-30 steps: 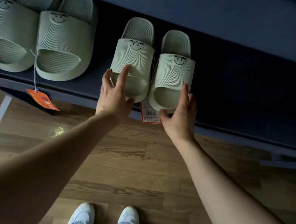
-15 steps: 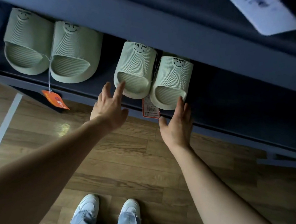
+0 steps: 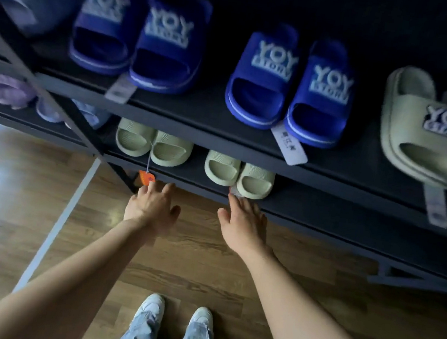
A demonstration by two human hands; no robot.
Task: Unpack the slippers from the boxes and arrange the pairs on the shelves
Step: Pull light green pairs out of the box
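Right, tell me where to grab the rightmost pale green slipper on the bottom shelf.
Take the rightmost pale green slipper by its strap at the open toe, thumb on top, fingers inside, coming straight in from the front. The toe faces you at the shelf edge, and the upper shelf hides its heel from above.

wood floor (image 3: pixel 298 307), white sneakers (image 3: pixel 153 306), blue jeans (image 3: pixel 142 336)

Two slipper pairs (image 3: pixel 154 144) (image 3: pixel 239 175) side by side on lower shelf (image 3: pixel 311 209), under upper shelf (image 3: pixel 222 129)
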